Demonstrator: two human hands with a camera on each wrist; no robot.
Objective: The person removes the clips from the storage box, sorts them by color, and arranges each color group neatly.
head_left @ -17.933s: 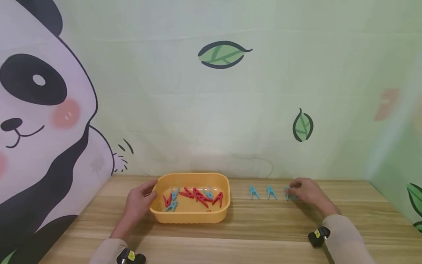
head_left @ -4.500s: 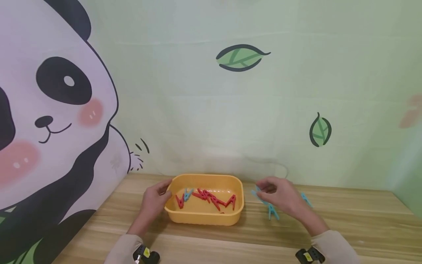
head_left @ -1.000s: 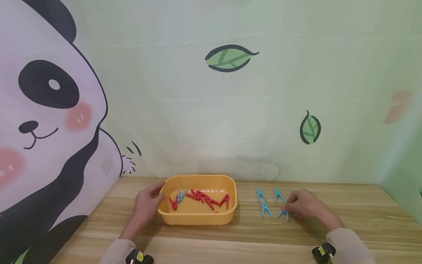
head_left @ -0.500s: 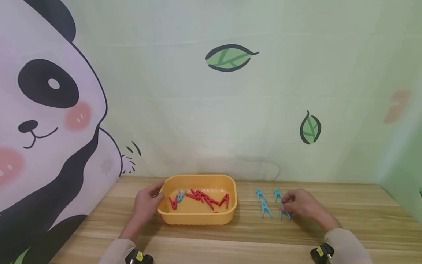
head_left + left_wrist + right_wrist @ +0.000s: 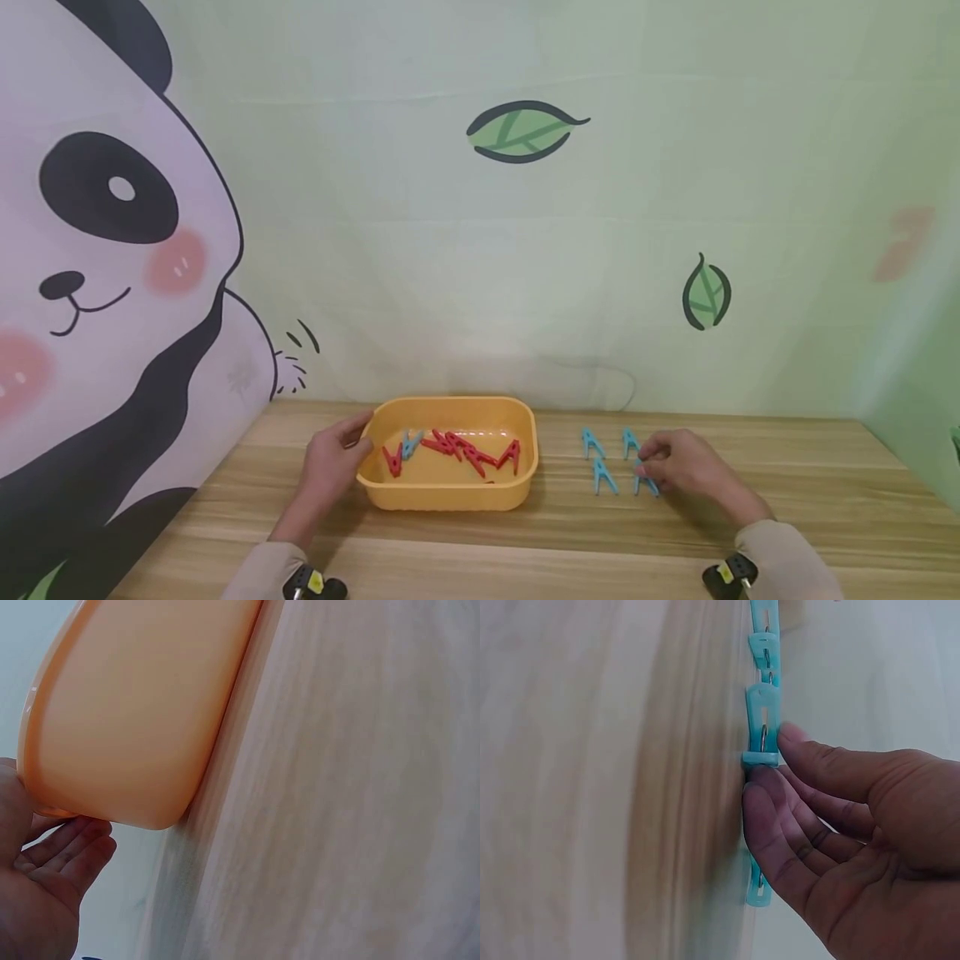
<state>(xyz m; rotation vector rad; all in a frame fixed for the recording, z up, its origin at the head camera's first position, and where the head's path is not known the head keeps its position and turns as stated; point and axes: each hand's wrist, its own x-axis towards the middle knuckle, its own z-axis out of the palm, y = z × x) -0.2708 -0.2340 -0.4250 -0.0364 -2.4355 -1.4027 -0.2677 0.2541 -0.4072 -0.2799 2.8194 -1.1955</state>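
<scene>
My left hand (image 5: 332, 461) grips the left end of a yellow plastic tub (image 5: 450, 497); in the left wrist view its fingers (image 5: 84, 851) lie under the rim. In the tub lie several red clothespins (image 5: 480, 460) and a blue one (image 5: 410, 446). My right hand (image 5: 686, 462) pinches a blue clothespin (image 5: 647, 485) at the right of the front row, its top partly covered by the fingertips. Left of it lies another blue clothespin (image 5: 604, 477). Behind them are two more, a left clothespin (image 5: 592, 444) and a right clothespin (image 5: 630, 440). In the right wrist view a clothespin (image 5: 759, 885) shows beyond the fingers.
The wooden table (image 5: 525, 558) runs back to a pale green wall cloth (image 5: 420, 275) printed with leaves and a panda (image 5: 112, 217). A small camera is strapped to each wrist.
Since the oldest frame, blue clothespins have left the tub and a front row lies before the first. In the last second the right hand turned the front right clothespin straighter; the left hand stayed.
</scene>
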